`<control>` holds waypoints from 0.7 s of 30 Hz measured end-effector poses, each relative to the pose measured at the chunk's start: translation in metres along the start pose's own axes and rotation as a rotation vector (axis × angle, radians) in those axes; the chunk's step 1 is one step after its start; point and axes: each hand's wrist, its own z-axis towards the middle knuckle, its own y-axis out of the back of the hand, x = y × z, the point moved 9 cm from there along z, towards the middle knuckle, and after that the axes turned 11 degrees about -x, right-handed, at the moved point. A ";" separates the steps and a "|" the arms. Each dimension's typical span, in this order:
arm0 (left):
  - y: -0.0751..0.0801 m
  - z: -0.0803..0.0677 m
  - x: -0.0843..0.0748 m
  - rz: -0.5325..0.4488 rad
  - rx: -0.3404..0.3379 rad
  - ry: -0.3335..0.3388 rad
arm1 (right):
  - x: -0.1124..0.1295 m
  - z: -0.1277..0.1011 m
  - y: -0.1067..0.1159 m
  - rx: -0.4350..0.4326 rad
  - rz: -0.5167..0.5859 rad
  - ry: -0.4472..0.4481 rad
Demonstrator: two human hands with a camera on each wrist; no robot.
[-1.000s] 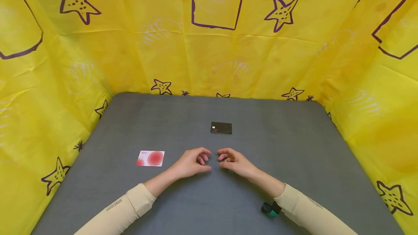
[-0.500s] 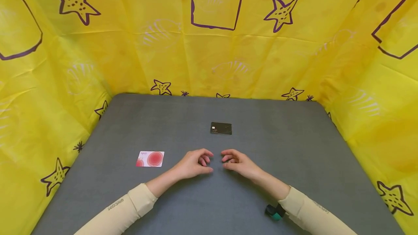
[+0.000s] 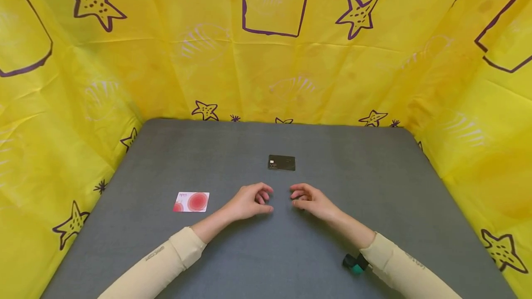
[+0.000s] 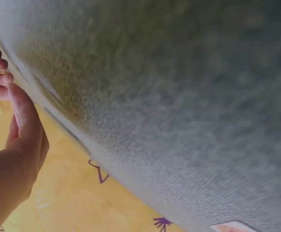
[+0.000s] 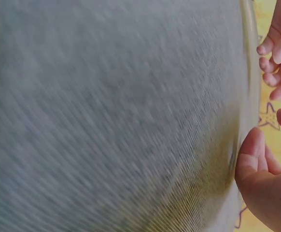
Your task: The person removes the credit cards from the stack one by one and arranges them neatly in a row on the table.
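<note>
The whole scene is boxed in by a crinkly yellow backdrop (image 3: pixel 124 73) printed with purple stars and outlines, and a flat grey mat (image 3: pixel 374 188) is spread across the bottom of it. Near the middle, the left hand (image 3: pixel 248 202) and right hand (image 3: pixel 312 201) are rested on the mat with fingers loosely curled and nothing held, a small gap being left between them. A black card (image 3: pixel 281 163) is laid flat just beyond the fingertips, while a white card with red circles (image 3: pixel 191 201) is seen off to the left of the left hand.
</note>
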 end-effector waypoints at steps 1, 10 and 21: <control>0.001 0.001 -0.002 0.013 -0.012 -0.028 | 0.000 0.002 0.002 -0.008 -0.007 0.000; 0.004 0.024 0.004 0.061 -0.062 0.002 | 0.002 0.022 0.015 -0.080 -0.031 -0.014; 0.008 0.050 0.009 0.141 -0.116 0.019 | 0.000 0.042 0.025 -0.156 -0.038 -0.011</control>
